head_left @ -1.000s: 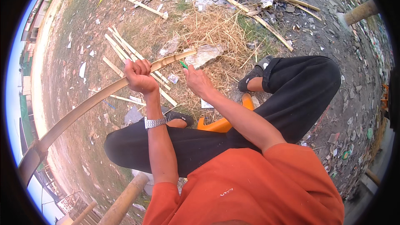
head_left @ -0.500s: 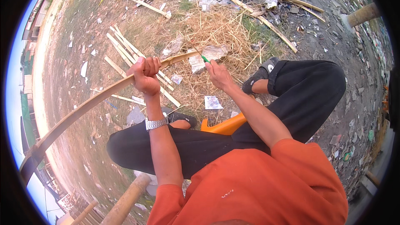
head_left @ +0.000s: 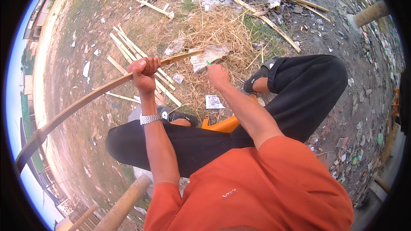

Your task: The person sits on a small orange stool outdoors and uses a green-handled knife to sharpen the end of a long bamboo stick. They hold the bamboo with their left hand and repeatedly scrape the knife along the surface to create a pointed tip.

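Note:
My left hand [head_left: 145, 73], with a metal-banded watch on its wrist, is closed around a long curved bamboo strip [head_left: 77, 110]. The strip runs from the far left rim past my fist. Its tip meets or overhangs a pale, rough stone block [head_left: 217, 53] on the ground; contact is unclear. Just right of and below that tip, my right hand [head_left: 218, 76] is wrapped round a green-handled tool [head_left: 209, 63]. Only a bit of green shows above the fingers; no blade can be made out now. The tool appears apart from the strip.
Several split bamboo pieces [head_left: 124, 47] lie left of dry straw [head_left: 227, 28]. Longer strips [head_left: 278, 29] rest on rubble at the upper right. Between my legs are an orange plastic object [head_left: 222, 125] and a printed paper [head_left: 213, 102]. A bamboo pole [head_left: 124, 203] stands at lower left.
The thin blade that showed beyond the green handle is no longer visible. The strip's left end sits higher, and my left forearm has shifted slightly up and left. Both grips stay closed.

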`<state>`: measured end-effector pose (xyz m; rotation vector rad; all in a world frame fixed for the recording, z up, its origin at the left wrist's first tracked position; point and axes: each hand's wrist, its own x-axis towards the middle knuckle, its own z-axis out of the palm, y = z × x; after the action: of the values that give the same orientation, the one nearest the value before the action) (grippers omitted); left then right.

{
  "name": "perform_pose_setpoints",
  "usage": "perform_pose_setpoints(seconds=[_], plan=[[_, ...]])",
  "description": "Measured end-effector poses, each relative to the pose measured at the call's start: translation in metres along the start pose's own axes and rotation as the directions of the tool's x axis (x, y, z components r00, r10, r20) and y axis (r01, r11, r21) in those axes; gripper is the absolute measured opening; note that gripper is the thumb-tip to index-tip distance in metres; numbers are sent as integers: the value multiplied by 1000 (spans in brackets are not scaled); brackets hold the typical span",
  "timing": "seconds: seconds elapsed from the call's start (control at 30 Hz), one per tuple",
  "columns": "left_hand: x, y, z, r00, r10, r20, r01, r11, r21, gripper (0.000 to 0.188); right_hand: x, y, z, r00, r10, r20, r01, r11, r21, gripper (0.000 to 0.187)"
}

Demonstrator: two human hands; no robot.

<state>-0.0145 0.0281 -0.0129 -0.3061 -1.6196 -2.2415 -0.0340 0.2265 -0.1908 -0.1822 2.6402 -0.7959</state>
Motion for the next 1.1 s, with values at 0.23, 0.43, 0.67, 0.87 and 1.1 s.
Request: perform_pose_setpoints(seconds=[0.23,0.43,0.67,0.87,1.1], plan=[[9,-4,12,986,-78,149,75,997,24,37,-2,7,-16,982,181,-59,-162,957,239,53],[17,-1,8,989,-23,-146,27,999,20,21,1,-50,-32,997,-54,-47,70,852,518,51],[16,5,5,973,-18,-231,122,887,445,22,-10,-48,-45,997,-33,-75,70,816,574,48],[21,19,8,996,-5,-88,53,833,550,23,-28,-82,-68,992,-119,-48,127,856,500,47],[8,29,22,976,-75,-203,180,800,572,8,-47,-102,-78,991,-40,124,-9,927,374,47]])
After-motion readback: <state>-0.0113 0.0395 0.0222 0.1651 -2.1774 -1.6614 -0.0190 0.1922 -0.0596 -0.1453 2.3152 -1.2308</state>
